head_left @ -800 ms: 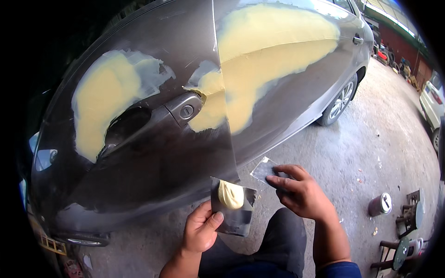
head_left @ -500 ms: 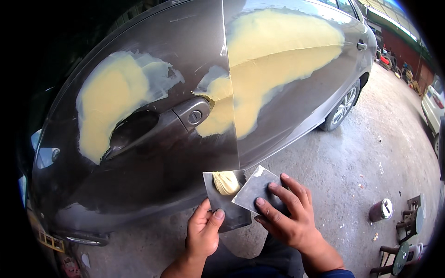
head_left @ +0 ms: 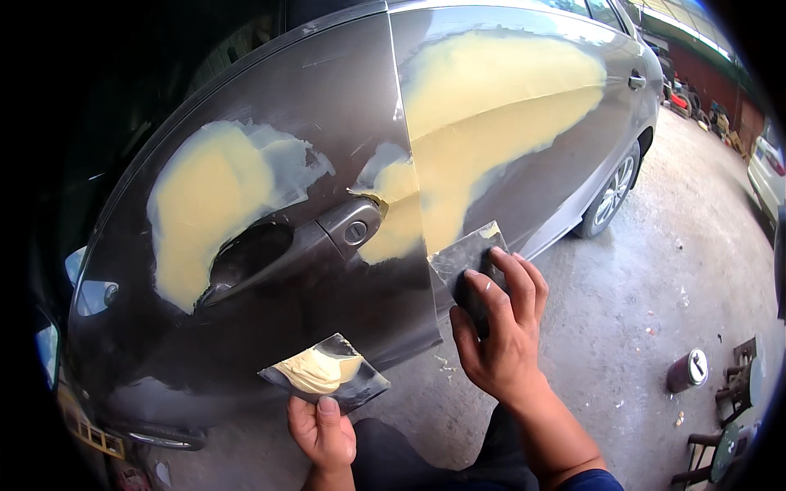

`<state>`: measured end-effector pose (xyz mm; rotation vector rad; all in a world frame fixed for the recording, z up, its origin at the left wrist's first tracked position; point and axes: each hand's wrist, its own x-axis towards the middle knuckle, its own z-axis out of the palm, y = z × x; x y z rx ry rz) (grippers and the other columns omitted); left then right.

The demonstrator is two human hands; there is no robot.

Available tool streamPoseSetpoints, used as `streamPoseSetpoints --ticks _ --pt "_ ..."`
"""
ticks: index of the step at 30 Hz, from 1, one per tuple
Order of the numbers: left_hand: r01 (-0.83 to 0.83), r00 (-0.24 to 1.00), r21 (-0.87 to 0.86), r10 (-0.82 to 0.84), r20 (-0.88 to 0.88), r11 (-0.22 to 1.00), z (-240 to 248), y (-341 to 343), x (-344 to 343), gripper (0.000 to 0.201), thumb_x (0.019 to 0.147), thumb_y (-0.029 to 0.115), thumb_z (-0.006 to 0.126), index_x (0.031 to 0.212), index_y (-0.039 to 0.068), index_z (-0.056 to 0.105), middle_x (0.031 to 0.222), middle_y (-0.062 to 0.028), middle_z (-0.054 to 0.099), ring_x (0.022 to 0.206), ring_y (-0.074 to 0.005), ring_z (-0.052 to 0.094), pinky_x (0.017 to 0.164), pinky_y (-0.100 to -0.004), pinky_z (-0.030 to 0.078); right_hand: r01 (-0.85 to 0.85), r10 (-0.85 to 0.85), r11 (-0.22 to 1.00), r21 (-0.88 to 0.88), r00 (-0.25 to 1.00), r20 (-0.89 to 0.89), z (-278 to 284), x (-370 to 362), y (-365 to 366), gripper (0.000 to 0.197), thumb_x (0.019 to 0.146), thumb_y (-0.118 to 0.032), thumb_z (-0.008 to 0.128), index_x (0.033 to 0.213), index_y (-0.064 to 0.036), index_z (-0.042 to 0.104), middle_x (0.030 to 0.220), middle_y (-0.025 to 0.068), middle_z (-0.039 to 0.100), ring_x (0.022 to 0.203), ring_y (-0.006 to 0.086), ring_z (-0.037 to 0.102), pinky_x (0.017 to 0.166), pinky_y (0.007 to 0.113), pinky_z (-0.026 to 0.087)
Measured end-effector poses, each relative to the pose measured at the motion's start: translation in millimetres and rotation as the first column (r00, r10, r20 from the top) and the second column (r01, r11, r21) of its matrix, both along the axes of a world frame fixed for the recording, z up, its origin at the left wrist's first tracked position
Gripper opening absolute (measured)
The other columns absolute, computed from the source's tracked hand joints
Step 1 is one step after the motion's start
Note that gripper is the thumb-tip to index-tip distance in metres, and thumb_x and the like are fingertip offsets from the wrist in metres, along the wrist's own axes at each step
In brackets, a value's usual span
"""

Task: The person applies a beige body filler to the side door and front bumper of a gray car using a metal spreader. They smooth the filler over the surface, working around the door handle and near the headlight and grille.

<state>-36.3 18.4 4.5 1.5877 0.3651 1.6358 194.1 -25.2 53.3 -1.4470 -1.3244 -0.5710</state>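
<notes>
Low in front of the car, my left hand (head_left: pixel 323 438) grips a dark flat plate (head_left: pixel 367 391) by its near edge, thumb on top. A smeared mound of pale yellow body filler (head_left: pixel 313 372) lies on that plate. My right hand (head_left: pixel 509 344) is closed on a grey, square-edged filler spreader (head_left: pixel 453 260), with a little filler on its top corner. The spreader overlaps the lower rear door, just under a broad yellow filler patch (head_left: pixel 499 102); whether it touches the panel I cannot tell. On the front door another filler patch (head_left: pixel 209 192) curves beside the door handle (head_left: pixel 307 250).
The dark grey car (head_left: pixel 278 311) fills the left and middle, its rear wheel (head_left: pixel 612 192) at right. A tin (head_left: pixel 688 371) and small stools (head_left: pixel 720 454) stand on the concrete floor at lower right. A white vehicle (head_left: pixel 768 176) is at the far right.
My hands have parted. The left has lowered leftward with the plate, now turned and its filler more spread. The right has raised the spreader toward the rear door. The view has shifted slightly.
</notes>
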Motion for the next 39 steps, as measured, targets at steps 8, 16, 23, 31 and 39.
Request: streamPoseSetpoints --ticks 8,16,23,31,39 --pt "-0.037 0.995 -0.153 0.05 0.082 0.987 2.0 -10.3 -0.3 0.039 0.09 0.01 0.054 0.123 -0.01 0.046 0.121 -0.0178 0.055 0.113 -0.0228 0.053 0.1 -0.0351 0.038 0.092 -0.095 0.993 0.072 0.995 0.037 17.8 -14.3 37.8 0.054 0.076 -0.006 0.065 0.127 -0.0203 0.057 0.137 0.0142 0.042 0.123 0.0412 0.035 0.101 0.047 0.028" --pt "0.038 0.998 -0.136 -0.032 0.052 0.99 -3.0 -9.2 -8.6 0.041 0.093 0.007 0.048 0.131 -0.007 0.042 0.128 -0.0171 0.052 0.117 -0.0242 0.051 0.102 -0.037 0.037 0.095 -0.101 0.986 0.138 0.994 0.034 16.5 -15.6 51.7 0.054 0.076 -0.006 0.065 0.127 -0.0207 0.057 0.137 0.0146 0.042 0.122 0.0412 0.036 0.101 0.046 0.028" --pt "0.015 0.999 -0.178 -0.006 0.048 0.984 -4.3 -12.3 -6.5 0.041 0.093 0.008 0.048 0.131 -0.007 0.042 0.127 -0.0172 0.053 0.116 -0.0243 0.052 0.102 -0.0366 0.037 0.11 -0.119 0.984 0.142 0.991 0.055 17.6 -17.0 57.0 0.057 0.073 -0.005 0.069 0.128 -0.0176 0.057 0.137 0.019 0.04 0.123 0.0403 0.036 0.103 0.047 0.032" --pt "0.023 0.998 -0.199 -0.012 0.057 0.98 -6.0 -11.4 -5.4 0.042 0.093 0.007 0.048 0.132 -0.007 0.042 0.128 -0.017 0.053 0.117 -0.0242 0.052 0.103 -0.0365 0.037 0.123 -0.135 0.979 0.164 0.989 0.063 11.9 -15.5 58.2 0.055 0.074 -0.006 0.069 0.127 -0.0163 0.058 0.136 0.0201 0.04 0.124 0.0404 0.036 0.103 0.048 0.032" --pt "0.025 0.998 -0.207 -0.013 0.06 0.978 -12.7 -9.8 -5.9 0.042 0.093 0.005 0.047 0.133 -0.006 0.041 0.129 -0.017 0.052 0.118 -0.0238 0.051 0.103 -0.0366 0.037 0.103 -0.117 0.984 0.147 0.989 0.089 15.5 -11.7 60.2 0.055 0.073 -0.003 0.068 0.126 -0.0154 0.058 0.136 0.02 0.04 0.125 0.0407 0.036 0.104 0.048 0.031"
